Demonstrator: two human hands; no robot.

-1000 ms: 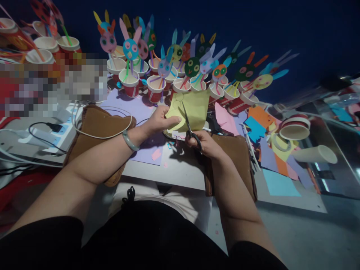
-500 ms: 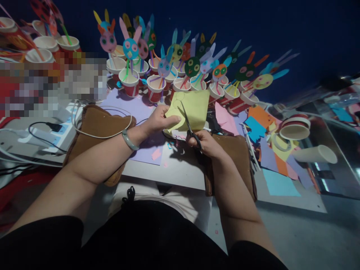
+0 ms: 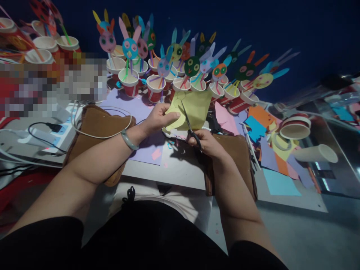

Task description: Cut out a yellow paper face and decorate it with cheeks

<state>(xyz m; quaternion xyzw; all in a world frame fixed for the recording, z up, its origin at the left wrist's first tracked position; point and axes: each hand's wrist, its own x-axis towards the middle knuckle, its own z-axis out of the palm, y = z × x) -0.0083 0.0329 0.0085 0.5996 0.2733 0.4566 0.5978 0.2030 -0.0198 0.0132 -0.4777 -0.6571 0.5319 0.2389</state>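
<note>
Left hand (image 3: 161, 118) clamped on the yellow paper (image 3: 198, 108), thumb pressed over its near-left part; a bracelet (image 3: 129, 140) on that wrist. Right hand (image 3: 206, 142) closed around the handles of the scissors (image 3: 189, 124), blades pointing away and to the left. From my remote seat I see the blades overlap the paper; how deep the cut runs I can't tell. Paper held up above the desk (image 3: 168, 172), between the two hands, just on the near side of the cups; drawn circles near its far-left corner.

Left forearm over a brown pad (image 3: 95, 127), right forearm over a second one (image 3: 236, 150). Purple sheet (image 3: 143, 159) beneath the left side, pink scraps (image 3: 156, 153) on it. Beyond, I note red-and-white cups (image 3: 156, 92) in rows, bearing paper animal heads (image 3: 163, 68) with long ears. Far right: a tape roll (image 3: 275, 142) among coloured sheets, and a white cup (image 3: 315, 154) on its side. Power strip (image 3: 63, 129) left of the left pad.
</note>
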